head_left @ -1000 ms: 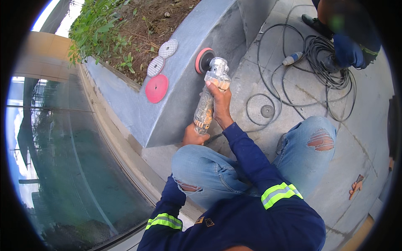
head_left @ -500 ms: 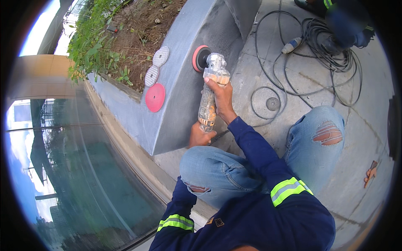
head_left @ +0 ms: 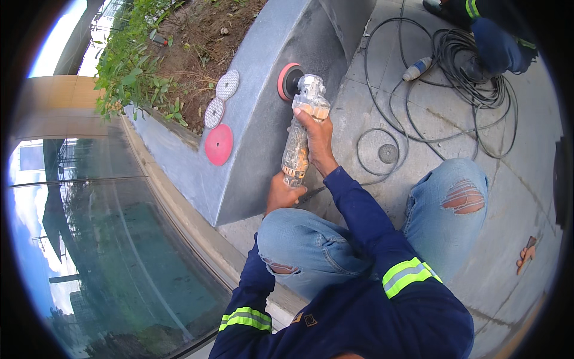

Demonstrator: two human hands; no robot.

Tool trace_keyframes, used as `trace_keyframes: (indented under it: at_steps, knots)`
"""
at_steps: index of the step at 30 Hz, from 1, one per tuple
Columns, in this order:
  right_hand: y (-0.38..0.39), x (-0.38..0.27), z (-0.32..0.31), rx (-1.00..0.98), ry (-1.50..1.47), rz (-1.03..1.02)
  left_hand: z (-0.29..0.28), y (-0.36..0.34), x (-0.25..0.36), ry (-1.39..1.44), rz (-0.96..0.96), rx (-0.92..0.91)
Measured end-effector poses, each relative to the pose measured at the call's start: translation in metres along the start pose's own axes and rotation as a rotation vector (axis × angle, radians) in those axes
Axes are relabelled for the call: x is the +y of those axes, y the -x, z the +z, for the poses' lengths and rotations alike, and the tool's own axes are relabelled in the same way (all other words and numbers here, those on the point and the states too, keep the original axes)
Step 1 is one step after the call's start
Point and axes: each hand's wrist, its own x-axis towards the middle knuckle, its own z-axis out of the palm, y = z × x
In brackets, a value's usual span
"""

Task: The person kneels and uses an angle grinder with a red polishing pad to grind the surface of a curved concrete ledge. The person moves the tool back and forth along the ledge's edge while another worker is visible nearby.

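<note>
Both my hands grip a worn, dust-covered angle grinder (head_left: 296,143) fitted with a red-edged polishing pad (head_left: 289,82). The pad rests against the side face of a grey stone planter wall (head_left: 257,137). My right hand (head_left: 317,137) is wrapped round the body just behind the grinder's head. Lower down, my left hand (head_left: 284,192) closes round the rear end of the tool. On the wall's top lie two white perforated discs (head_left: 227,85) and a pink disc (head_left: 219,145), left of the grinder.
Soil and green plants (head_left: 137,72) fill the planter. A coiled black cable (head_left: 466,66) with a blue-and-white plug (head_left: 417,69) spreads over the paving, near another person's leg (head_left: 499,48). A grey round disc (head_left: 388,153) lies inside a cable loop. Reflective glass (head_left: 119,251) borders my left.
The grinder's pad has shifted very slightly along the wall face, with both hands still on the tool. The other person's leg at the upper right has moved a little.
</note>
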Motion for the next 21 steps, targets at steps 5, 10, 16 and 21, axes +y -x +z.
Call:
trace_keyframes:
  at_steps: [5,10,16,21]
  knots:
    - [0.042,0.017,-0.002,-0.023,0.075,-0.002,0.008,0.025,-0.043,-0.027,-0.141,0.103]
    - [0.003,-0.012,0.014,-0.05,0.044,-0.064,0.005,0.006,-0.003,0.047,0.05,0.055]
    - [-0.075,-0.052,0.008,-0.005,-0.068,-0.04,0.015,-0.062,0.065,0.008,0.128,0.013]
    - [-0.088,-0.063,0.008,-0.05,-0.047,-0.027,0.022,-0.075,0.067,0.034,0.168,0.013]
